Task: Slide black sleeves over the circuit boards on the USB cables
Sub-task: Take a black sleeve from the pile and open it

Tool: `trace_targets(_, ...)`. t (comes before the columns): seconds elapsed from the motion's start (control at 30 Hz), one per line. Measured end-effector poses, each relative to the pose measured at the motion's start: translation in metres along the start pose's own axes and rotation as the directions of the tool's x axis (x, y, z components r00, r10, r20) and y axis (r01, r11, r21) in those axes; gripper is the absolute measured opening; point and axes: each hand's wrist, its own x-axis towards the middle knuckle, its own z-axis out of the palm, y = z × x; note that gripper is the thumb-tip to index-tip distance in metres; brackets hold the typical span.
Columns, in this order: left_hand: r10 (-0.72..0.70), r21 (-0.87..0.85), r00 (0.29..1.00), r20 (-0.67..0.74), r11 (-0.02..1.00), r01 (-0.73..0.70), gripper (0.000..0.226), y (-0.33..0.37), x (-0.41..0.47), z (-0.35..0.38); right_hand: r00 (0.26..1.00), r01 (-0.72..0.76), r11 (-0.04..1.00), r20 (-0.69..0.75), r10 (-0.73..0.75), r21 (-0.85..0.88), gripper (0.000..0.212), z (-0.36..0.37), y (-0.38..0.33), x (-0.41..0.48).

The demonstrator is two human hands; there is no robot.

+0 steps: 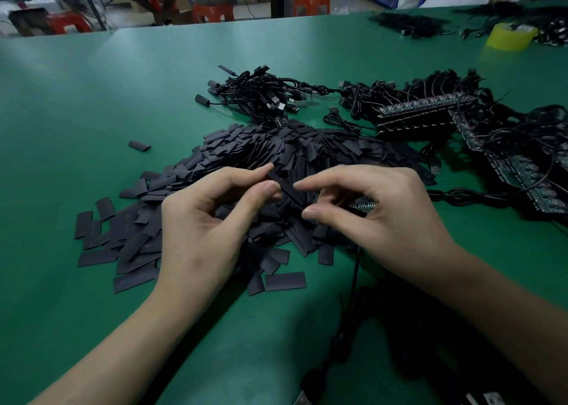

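Observation:
A big heap of flat black sleeves lies on the green table. Above it my left hand pinches one black sleeve between thumb and forefinger. My right hand is just right of that sleeve, its fingers curled round a small circuit board whose black cable hangs down toward me. Its forefinger and thumb tips are close to the sleeve's end. Whether they touch it is unclear.
Sleeved USB cables lie in a pile behind the heap. Bundles of cables with bare circuit boards stretch along the right side. A yellow tape roll stands far right. One stray sleeve lies left. Red stools stand beyond the table.

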Motion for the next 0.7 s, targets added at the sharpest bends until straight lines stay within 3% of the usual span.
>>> trace_targets(0.33,0.066,0.062,0.998,0.005,0.996,-0.066,0.007,0.0039,-0.0007,0.0026,0.993,0.092,0.992,-0.072,-0.098,-0.086,0.015,0.0051,0.0020,-0.0024)
trace_targets(0.47,-0.071,-0.077,0.997,0.037,0.994,0.074,0.014,0.0009,-0.0014,0.0046,0.983,0.125,0.984,-0.116,-0.139,-0.126,0.012,0.0054,0.0006,-0.0029)
trace_targets(0.57,-0.107,-0.237,0.983,0.147,0.961,0.140,0.019,0.0015,-0.0009,0.0087,0.980,0.138,0.979,-0.123,-0.157,-0.150,0.012,0.0067,0.0000,-0.0027)
trace_targets(0.7,-0.101,-0.324,0.960,0.261,0.928,0.186,0.042,-0.0004,-0.0015,0.0094,0.994,0.028,0.997,-0.101,-0.035,-0.066,0.012,0.0058,-0.0002,-0.0018)
